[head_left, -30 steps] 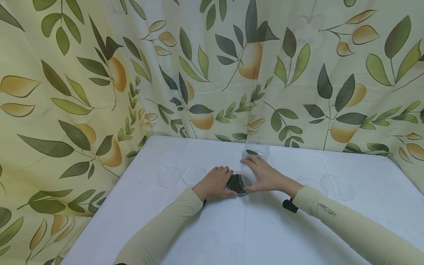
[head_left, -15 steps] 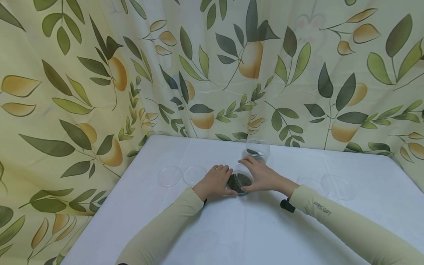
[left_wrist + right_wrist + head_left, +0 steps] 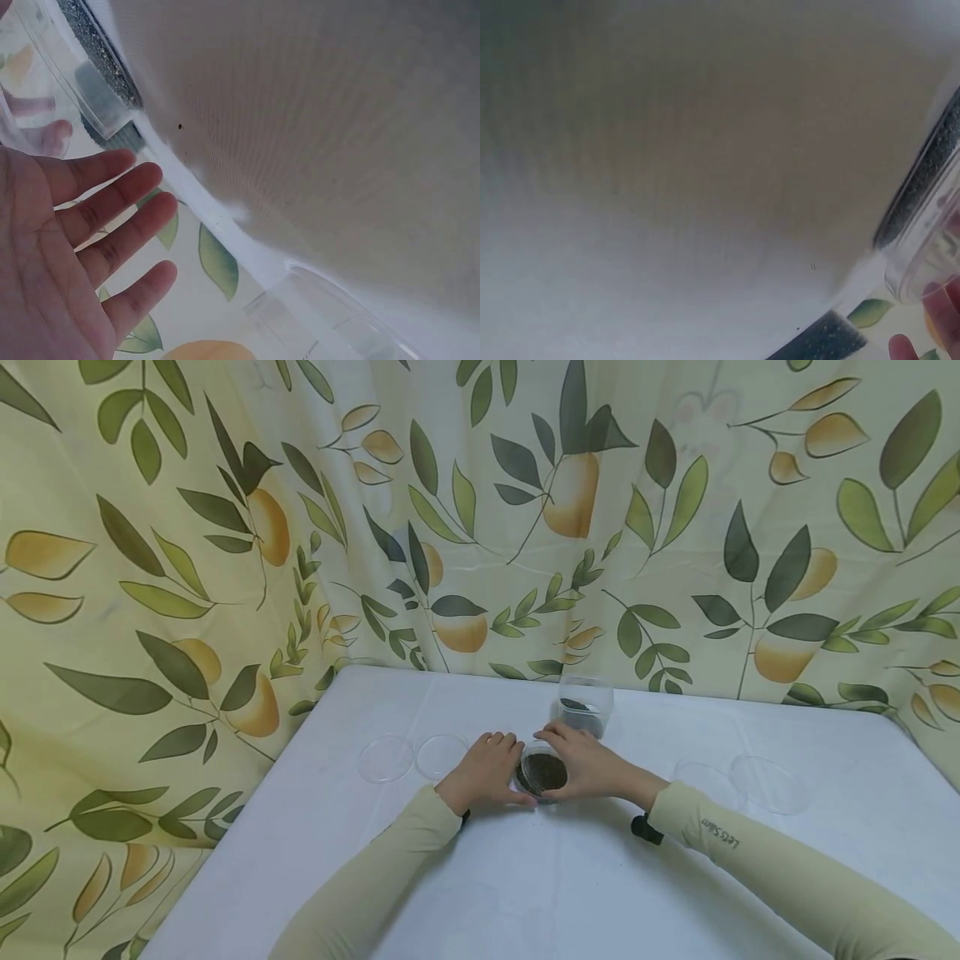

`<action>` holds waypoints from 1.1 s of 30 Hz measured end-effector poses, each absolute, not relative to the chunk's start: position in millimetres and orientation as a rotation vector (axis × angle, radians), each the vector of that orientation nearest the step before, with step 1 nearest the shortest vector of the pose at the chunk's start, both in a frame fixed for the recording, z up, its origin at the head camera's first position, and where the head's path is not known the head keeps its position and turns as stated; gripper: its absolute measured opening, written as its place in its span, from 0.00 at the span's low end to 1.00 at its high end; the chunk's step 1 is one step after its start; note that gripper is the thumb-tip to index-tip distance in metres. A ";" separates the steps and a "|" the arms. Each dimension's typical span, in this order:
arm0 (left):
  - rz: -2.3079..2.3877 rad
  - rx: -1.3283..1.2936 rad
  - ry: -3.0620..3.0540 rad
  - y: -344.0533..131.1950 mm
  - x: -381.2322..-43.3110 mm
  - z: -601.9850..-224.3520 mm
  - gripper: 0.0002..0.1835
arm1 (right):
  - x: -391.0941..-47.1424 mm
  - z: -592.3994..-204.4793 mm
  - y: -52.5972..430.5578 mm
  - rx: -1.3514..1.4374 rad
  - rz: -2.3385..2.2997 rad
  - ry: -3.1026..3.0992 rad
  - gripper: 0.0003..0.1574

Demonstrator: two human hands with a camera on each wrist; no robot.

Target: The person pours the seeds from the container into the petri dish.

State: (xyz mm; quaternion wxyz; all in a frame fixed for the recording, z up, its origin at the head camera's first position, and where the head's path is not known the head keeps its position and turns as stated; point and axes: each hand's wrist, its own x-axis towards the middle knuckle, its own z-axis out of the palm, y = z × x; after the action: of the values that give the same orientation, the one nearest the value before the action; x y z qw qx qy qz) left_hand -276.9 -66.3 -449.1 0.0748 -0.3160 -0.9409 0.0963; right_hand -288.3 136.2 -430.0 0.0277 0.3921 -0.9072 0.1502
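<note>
A clear round petri dish filled with dark, soil-like grains sits on the white table between the two hands. My right hand holds a clear round lid over the dish, its thumb at the near side and fingers at the far side. In the right wrist view, fingertips show against the clear wall. My left hand is at the dish's left side with fingers extended and spread in the left wrist view. Whether it touches the dish is unclear.
Behind the dish stands a clear container with dark grains in it. Two clear round pieces lie left, one being a disc; similar clear pieces lie right. A patterned curtain hangs behind the white table.
The right hand has moved slightly left, bringing the clear lid from a steep tilt to lying nearly flat over the dish. The left hand has hardly moved.
</note>
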 end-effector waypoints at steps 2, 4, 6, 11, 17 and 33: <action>0.281 -0.946 -2.837 -66.3 -276.7 -448.9 0.49 | -288.5 -431.7 135.0 1.215 0.453 -2.803 0.54; 0.273 -0.943 -2.853 -66.0 -276.3 -448.3 0.50 | -288.1 -432.7 134.0 1.216 0.451 -2.810 0.53; 0.268 -0.941 -2.858 -65.7 -275.9 -448.0 0.50 | -287.3 -433.0 133.3 1.220 0.448 -2.817 0.53; 0.290 -0.937 -2.866 -65.7 -275.7 -447.3 0.51 | -285.1 -432.5 132.0 1.226 0.451 -2.839 0.53; 0.299 -0.938 -2.861 -66.4 -274.8 -445.9 0.51 | -285.1 -433.2 130.7 1.224 0.438 -2.847 0.54; 0.298 -0.928 -2.880 -67.1 -276.4 -447.8 0.51 | -286.7 -432.7 127.8 1.249 0.407 -2.850 0.53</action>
State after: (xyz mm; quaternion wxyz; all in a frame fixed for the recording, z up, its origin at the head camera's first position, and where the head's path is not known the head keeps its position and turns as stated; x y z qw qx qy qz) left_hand -276.4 -67.1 -447.8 0.0506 -0.3049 -0.9460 0.0978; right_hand -286.7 127.8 -432.7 0.0018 0.3982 -0.9081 0.1297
